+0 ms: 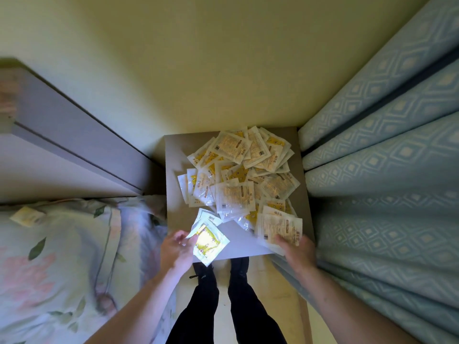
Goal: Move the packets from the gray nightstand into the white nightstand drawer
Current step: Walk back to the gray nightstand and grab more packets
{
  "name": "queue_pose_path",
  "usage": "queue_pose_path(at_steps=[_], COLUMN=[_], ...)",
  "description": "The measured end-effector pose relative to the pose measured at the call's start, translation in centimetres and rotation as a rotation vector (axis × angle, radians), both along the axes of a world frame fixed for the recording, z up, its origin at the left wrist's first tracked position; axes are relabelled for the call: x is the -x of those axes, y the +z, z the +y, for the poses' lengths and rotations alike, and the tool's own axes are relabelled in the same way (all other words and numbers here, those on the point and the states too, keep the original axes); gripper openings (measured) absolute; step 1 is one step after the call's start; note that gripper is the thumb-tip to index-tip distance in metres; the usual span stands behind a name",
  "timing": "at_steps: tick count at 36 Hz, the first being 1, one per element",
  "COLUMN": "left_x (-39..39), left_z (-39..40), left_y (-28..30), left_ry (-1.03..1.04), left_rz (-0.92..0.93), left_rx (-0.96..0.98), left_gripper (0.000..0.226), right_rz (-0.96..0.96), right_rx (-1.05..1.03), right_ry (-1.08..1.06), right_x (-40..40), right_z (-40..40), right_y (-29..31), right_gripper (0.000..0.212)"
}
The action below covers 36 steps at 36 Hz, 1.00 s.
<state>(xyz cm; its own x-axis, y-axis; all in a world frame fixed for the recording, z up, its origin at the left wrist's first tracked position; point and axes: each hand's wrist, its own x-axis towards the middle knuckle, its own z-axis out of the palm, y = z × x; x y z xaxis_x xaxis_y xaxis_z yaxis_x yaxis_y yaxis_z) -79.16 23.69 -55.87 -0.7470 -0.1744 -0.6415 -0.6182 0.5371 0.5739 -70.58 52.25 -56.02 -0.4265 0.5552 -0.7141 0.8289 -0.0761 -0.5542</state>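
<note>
Head view, looking straight down past the person's own legs (223, 306): the gray nightstand (173, 157) sits against the wall (198, 58), and a big loose heap of packets (243, 175) covers its back and right side, leaving the left edge and part of the front bare. We are in the gathering stage, by my reading. Nothing has gone anywhere near a white drawer, which is not in sight here at all.

The left hand (177, 249) is at the front left corner, fingers curled round a yellow-faced packet (210, 243) with what looks like another one tucked behind it. The wrist is bent inward and the forearm comes up from below. The right hand (296, 247) is at the front right corner, palm down over a small stack of pale packets (279, 228). It is smeared with motion, so I cannot say whether the fingers have closed on that stack or only press on it.

One stray packet (27, 216) lies on the floral bedding (62, 256) to the left, apart from the pile. A blue patterned mattress (385, 145) stands along the nightstand's right edge.

Next, I'd guess, the right hand needs a firm hold on its stack. Those slippery sleeves will slide off each other if squeezed loosely. Then comes the turn toward the drawer, wherever it is.
</note>
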Motion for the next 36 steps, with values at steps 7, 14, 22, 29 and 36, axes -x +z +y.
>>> queue_pose_path(at_steps=[7,14,22,29,36], left_x=[-0.4,-0.9,-2.1,-3.9,-8.3], left_z=[-0.7,-1.6,-3.1,-4.9,-5.8], left_y=[4.8,11.6,17.0,20.9,24.9], left_ry=[-0.043,-0.057,-0.004,0.102,0.315], left_rz=[0.016,0.033,0.135,0.172,0.268], left_rx=[0.01,0.019,0.009,0.001,0.06], left_gripper=[0.025,0.024,0.027,0.028,0.031], right_rz=[0.035,0.073,0.081,0.142,0.245], right_rx=[-0.046,-0.039,-0.006,0.06,0.142], right_ry=[0.117,0.201,0.17,0.255,0.536], right_x=[0.1,0.4,-0.9,-0.1,3.0], right_z=[-1.4,-3.5,-4.4,-4.6,-5.7], right_y=[5.9,13.9,19.0,22.3,24.0], right_gripper=[0.019,0.013,0.012,0.022,0.023])
